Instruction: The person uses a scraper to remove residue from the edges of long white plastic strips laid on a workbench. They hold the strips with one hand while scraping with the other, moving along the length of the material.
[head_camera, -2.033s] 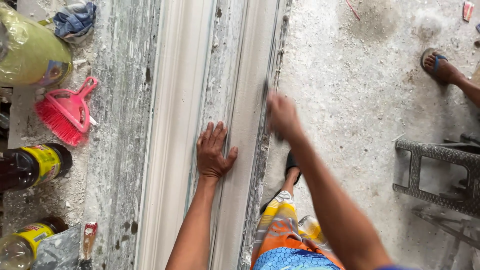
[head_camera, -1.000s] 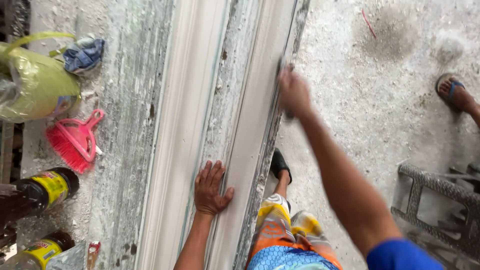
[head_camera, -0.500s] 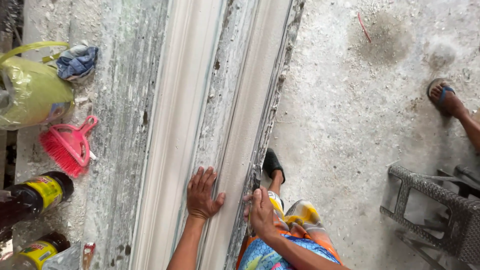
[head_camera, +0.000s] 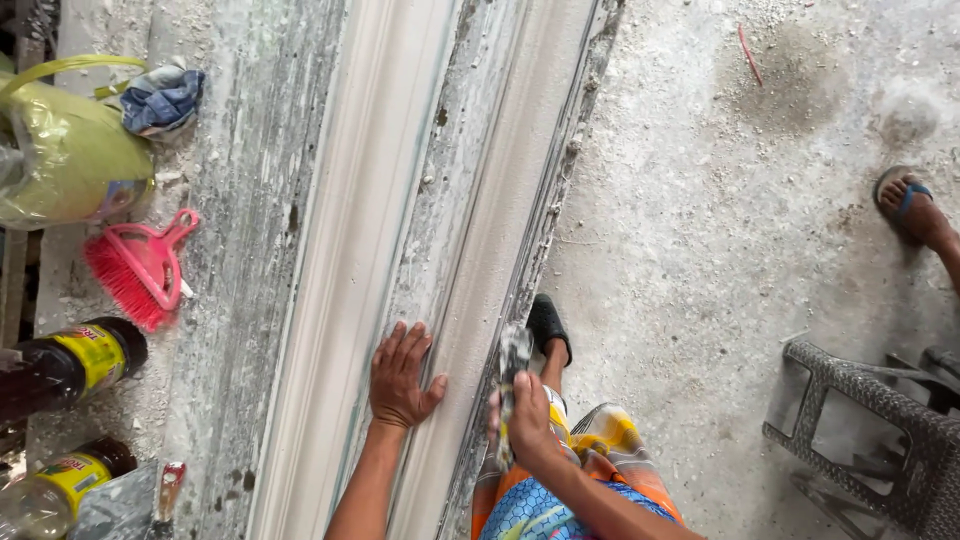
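Two long white plaster mouldings (head_camera: 395, 180) lie side by side on a dusty workbench (head_camera: 250, 200), running away from me. My left hand (head_camera: 402, 377) rests flat, fingers spread, on the near end between the two mouldings. My right hand (head_camera: 522, 410) is closed around a small grey, plaster-caked rag or sanding pad (head_camera: 513, 352) and holds it against the right moulding's outer edge (head_camera: 510, 260), close to my body.
On the bench's left side are a pink hand brush (head_camera: 135, 270), a yellow-green plastic bag (head_camera: 60, 160), a blue cloth (head_camera: 160, 100) and two dark bottles (head_camera: 70, 365). Another person's sandalled foot (head_camera: 910, 210) and a grey plastic stool (head_camera: 870, 430) stand on the concrete floor at right.
My right hand drew back along the right moulding's edge from far up the piece to beside my body. The left hand stayed flat in place.
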